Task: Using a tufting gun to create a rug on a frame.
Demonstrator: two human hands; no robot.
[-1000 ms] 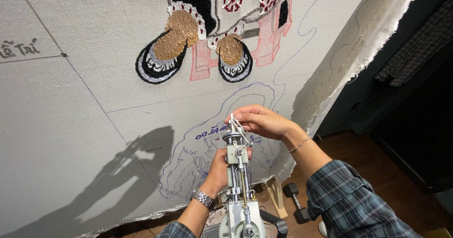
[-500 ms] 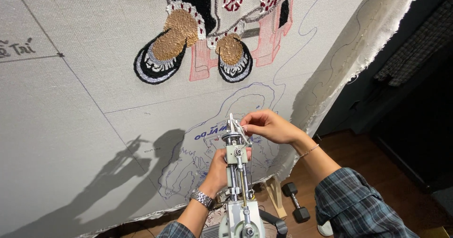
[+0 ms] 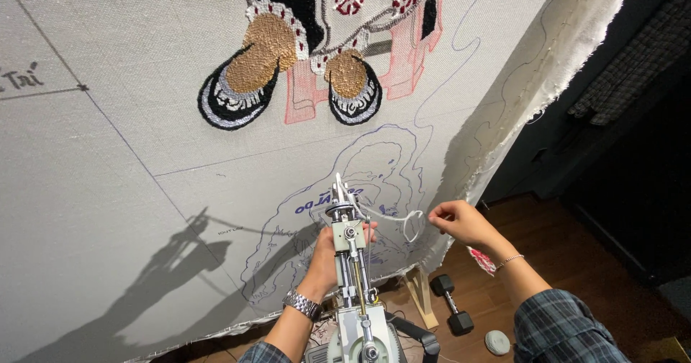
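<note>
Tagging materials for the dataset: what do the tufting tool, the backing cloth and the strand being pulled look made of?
Tufting tool: bare metal, shiny silver rods and screws; the lower housing looks pale plastic, uncertain. Left hand grips it.
Backing cloth: woven textile, matte grey-white, visible weave and frayed right edge.
Strand: soft white yarn, limp loop running from the tool's tip to the right hand; fibre cannot be told.

Under the hands is a dark brown wood floor [image 3: 568, 262]. A small black dumbbell [image 3: 452, 304] lies there, close below the right hand, and a round grey disc [image 3: 497, 342] sits near it. A wooden leg [image 3: 417, 298] stands just beside the dumbbell. Far to the right the room is dark, with checked cloth [image 3: 633, 61] hanging up high.
</note>
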